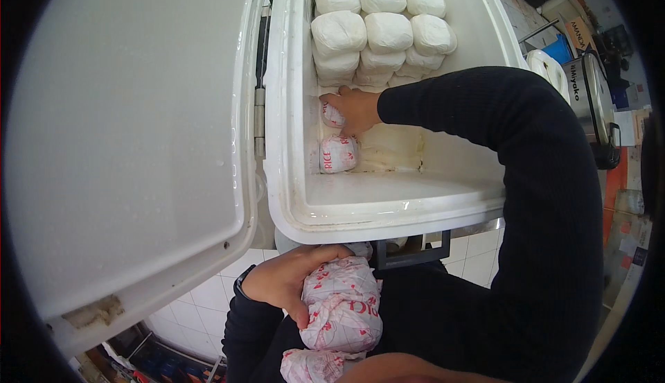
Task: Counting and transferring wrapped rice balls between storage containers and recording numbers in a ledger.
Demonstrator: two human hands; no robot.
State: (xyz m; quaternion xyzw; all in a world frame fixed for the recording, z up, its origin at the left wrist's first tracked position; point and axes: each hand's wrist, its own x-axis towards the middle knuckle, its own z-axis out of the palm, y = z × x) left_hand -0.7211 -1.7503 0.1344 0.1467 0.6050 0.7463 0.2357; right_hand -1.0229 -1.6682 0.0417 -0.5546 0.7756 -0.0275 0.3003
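My left hand (291,281) clasps a stack of paper-wrapped packs (343,305) against my body, its thumb on the near side. Their crumpled white wrappers bear red print and writing. Another such pack (317,366) shows lower down, partly cut off by the picture's edge. Inside the white cool box (291,206), my right hand (358,110) grips a similar red-printed pack (332,115) at the hinge-side wall, fingers over its top. Just nearer stands another red-printed pack (338,154) on the box floor. Plain white wrapped packs (388,32) fill the far part in stacked rows.
The cool box's lid (135,138) stands swung out to the left on a metal hinge (260,123). A dark handle (413,255) juts from the box's near end. Beyond the right wall is a Miyako appliance (584,94). White tiles (197,300) cover the floor.
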